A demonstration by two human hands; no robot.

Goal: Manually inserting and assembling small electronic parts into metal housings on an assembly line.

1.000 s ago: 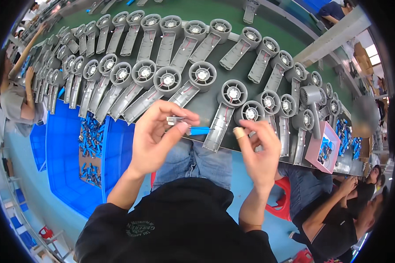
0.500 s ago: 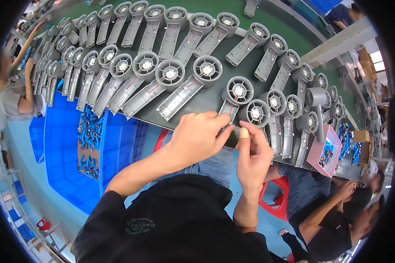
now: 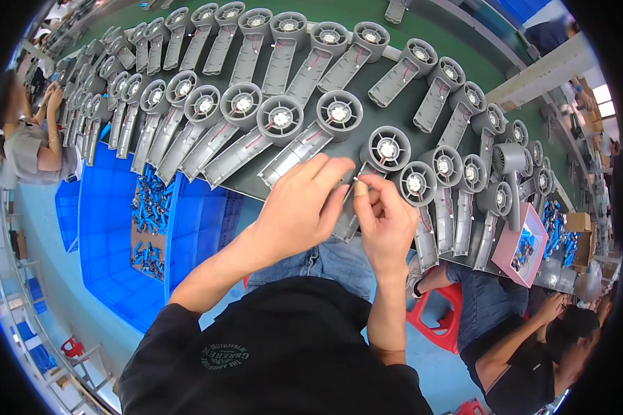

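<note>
A grey fan housing lies on the dark table in front of me, its round fan end away from me and its open handle running toward me. My left hand curls over the left side of this handle; its fingers are bent toward the thumb, and what they hold is hidden. To the right of it, my right hand pinches a tiny white wire connector just below the fan ring. A tan finger cover sits on the right thumb.
Rows of similar grey fan housings cover the table. A pink box with blue parts stands at right. Blue bins stand below left, near blue cylindrical parts. Co-workers sit at left and lower right.
My hands have moved slightly up and closer together over the handle. The right fingers now pinch the white connector. The view has shifted a little, and the co-worker at left has lowered an arm.
</note>
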